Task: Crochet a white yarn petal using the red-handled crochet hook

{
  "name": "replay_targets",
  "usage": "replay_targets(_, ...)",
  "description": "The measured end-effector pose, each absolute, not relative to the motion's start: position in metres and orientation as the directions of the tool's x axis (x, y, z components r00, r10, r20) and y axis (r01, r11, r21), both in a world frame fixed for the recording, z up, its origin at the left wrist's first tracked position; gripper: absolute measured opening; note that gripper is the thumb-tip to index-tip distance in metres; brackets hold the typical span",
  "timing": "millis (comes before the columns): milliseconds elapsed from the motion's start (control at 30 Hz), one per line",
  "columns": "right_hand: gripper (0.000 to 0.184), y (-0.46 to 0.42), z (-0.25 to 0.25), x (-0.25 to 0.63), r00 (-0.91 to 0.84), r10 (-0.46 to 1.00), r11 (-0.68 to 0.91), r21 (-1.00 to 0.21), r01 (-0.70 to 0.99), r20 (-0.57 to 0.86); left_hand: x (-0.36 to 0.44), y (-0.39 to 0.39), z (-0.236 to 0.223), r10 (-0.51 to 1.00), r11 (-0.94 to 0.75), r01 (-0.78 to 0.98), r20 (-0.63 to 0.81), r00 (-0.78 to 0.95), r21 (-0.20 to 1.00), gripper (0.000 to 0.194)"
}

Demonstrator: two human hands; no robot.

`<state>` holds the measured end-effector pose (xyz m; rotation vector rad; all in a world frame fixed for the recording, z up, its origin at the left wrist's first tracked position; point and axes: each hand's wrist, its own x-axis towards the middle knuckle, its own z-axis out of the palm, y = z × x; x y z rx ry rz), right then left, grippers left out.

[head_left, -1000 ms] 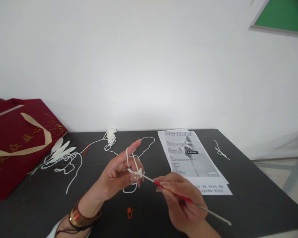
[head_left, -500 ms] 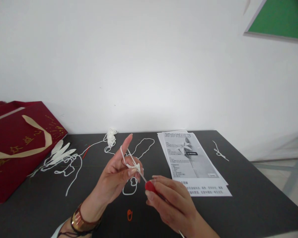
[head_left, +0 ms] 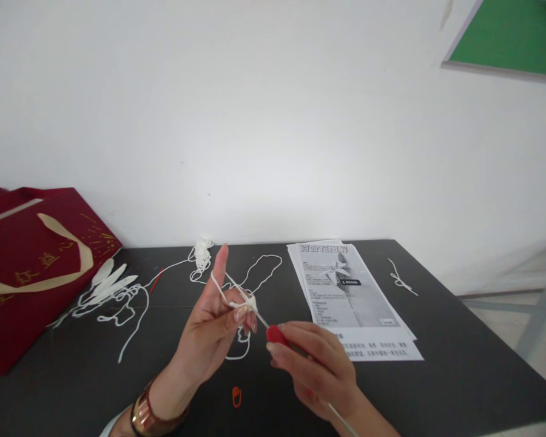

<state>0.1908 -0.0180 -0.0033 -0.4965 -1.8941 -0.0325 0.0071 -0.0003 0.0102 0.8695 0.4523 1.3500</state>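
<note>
rh (head_left: 316,367) snug round hook (head_left: 275,335) (red-handled)

The left hand (head_left: 212,325) sits further left in the frame than a second ago, its raised index finger (head_left: 219,261) now nearly upright instead of leaning right. The yarn strand (head_left: 239,287) running from that finger to the small white piece (head_left: 252,302) slants more. The right hand (head_left: 321,367) is turned, so the hook's red grip (head_left: 276,334) appears as a short stub and its rear shaft (head_left: 343,420) points to the bottom edge. More of the printed sheet's (head_left: 382,343) lower left shows.
</note>
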Motion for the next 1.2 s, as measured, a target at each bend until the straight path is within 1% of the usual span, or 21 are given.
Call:
replay_targets(67, 0.029, -0.015, -0.004, 0.191, -0.212, 0.397, 0.907, -0.347, 0.24, 0.893, 0.005, 0.002, 0.009, 0.956, 0.014, -0.663, 0.185, 0.229, 0.748, 0.089)
replay_targets(100, 0.03, -0.014, -0.004, 0.19, -0.191, 0.426, 0.899, -0.39, 0.197, 0.884, 0.005, 0.003, 0.009, 0.955, 0.023, -0.669, 0.181, 0.235, 0.743, 0.09)
replay_targets(133, 0.03, -0.013, -0.003, 0.19, -0.178, 0.429, 0.899, -0.401, 0.175, 0.886, 0.005, 0.003, 0.008, 0.956, 0.034, -0.676, 0.174, 0.237, 0.737, 0.09)
replay_targets(167, 0.028, -0.013, -0.002, 0.19, -0.188, 0.41, 0.908, -0.378, 0.181, 0.893, 0.006, 0.003, 0.008, 0.958, 0.046, -0.684, 0.162, 0.237, 0.728, 0.091)
replay_targets(200, 0.025, -0.014, -0.001, 0.19, -0.217, 0.375, 0.918, -0.329, 0.221, 0.901, 0.006, 0.003, 0.008, 0.96, 0.058, -0.691, 0.15, 0.237, 0.72, 0.091)
replay_targets(300, 0.018, -0.019, 0.002, 0.189, -0.343, 0.238, 0.915, -0.091, 0.394, 0.908, 0.008, 0.001, 0.009, 0.966, 0.058, -0.686, 0.133, 0.222, 0.725, 0.092)
replay_targets(333, 0.017, -0.021, 0.003, 0.189, -0.376, 0.204, 0.9, -0.022, 0.436, 0.904, 0.009, 0.0, 0.01, 0.968, 0.033, -0.669, 0.143, 0.206, 0.743, 0.092)
replay_targets(367, 0.018, -0.023, 0.004, 0.188, -0.372, 0.163, 0.887, 0.029, 0.46, 0.914, 0.008, 0.0, 0.01, 0.97, -0.004, -0.639, 0.159, 0.185, 0.769, 0.092)
replay_targets(433, 0.018, -0.027, 0.007, 0.185, -0.443, 0.264, 0.845, 0.016, 0.535, 0.857, 0.007, -0.001, 0.01, 0.967, -0.102, -0.556, 0.214, 0.139, 0.825, 0.091)
replay_targets(467, 0.018, -0.028, 0.008, 0.184, -0.446, 0.291, 0.828, 0.011, 0.561, 0.846, 0.006, 0.0, 0.009, 0.962, -0.15, -0.51, 0.244, 0.124, 0.847, 0.091)
replay_targets(500, 0.016, -0.029, 0.01, 0.182, -0.39, 0.261, 0.815, 0.015, 0.579, 0.883, 0.004, 0.001, 0.008, 0.953, -0.196, -0.468, 0.28, 0.116, 0.862, 0.09)
replay_targets(533, 0.017, -0.03, 0.011, 0.182, -0.315, 0.187, 0.814, 0.033, 0.58, 0.931, 0.003, 0.002, 0.007, 0.941, -0.24, -0.436, 0.318, 0.116, 0.867, 0.089)
replay_targets(567, 0.018, -0.031, 0.011, 0.181, -0.325, 0.202, 0.821, 0.021, 0.57, 0.924, 0.001, 0.003, 0.005, 0.926, -0.281, -0.413, 0.358, 0.121, 0.866, 0.087)
replay_targets(600, 0.017, -0.032, 0.011, 0.182, -0.362, 0.248, 0.829, -0.004, 0.559, 0.899, 0.0, 0.004, 0.004, 0.909, -0.319, -0.398, 0.397, 0.13, 0.86, 0.085)
replay_targets(633, 0.016, -0.032, 0.01, 0.183, -0.417, 0.325, 0.831, -0.047, 0.554, 0.849, -0.002, 0.006, 0.003, 0.891, -0.353, -0.387, 0.432, 0.138, 0.852, 0.083)
replay_targets(667, 0.019, -0.032, 0.008, 0.184, -0.432, 0.359, 0.837, -0.08, 0.541, 0.827, -0.003, 0.007, 0.002, 0.875, -0.383, -0.38, 0.463, 0.144, 0.842, 0.081)
replay_targets(800, 0.031, -0.031, -0.005, 0.191, -0.327, 0.397, 0.854, -0.214, 0.475, 0.858, -0.007, 0.012, 0.001, 0.848, -0.418, -0.352, 0.499, 0.179, 0.837, 0.079)
replay_targets(900, 0.032, -0.03, -0.009, 0.192, -0.252, 0.44, 0.846, -0.304, 0.438, 0.862, -0.01, 0.013, 0.001, 0.844, -0.413, -0.341, 0.496, 0.206, 0.844, 0.078)
replay_targets(1033, 0.029, -0.03, 0.006, 0.191, -0.193, 0.481, 0.841, -0.389, 0.375, 0.855, -0.013, 0.013, 0.002, 0.848, -0.372, -0.371, 0.474, 0.237, 0.851, 0.078)
replay_targets(1133, 0.022, -0.028, 0.018, 0.193, -0.18, 0.528, 0.833, -0.464, 0.3, 0.83, -0.016, 0.013, 0.003, 0.861, -0.279, -0.424, 0.42, 0.287, 0.862, 0.079)
replay_targets(1200, 0.018, -0.025, 0.022, 0.195, -0.161, 0.586, 0.806, -0.551, 0.217, 0.794, -0.017, 0.014, 0.004, 0.864, -0.201, -0.467, 0.381, 0.329, 0.861, 0.079)
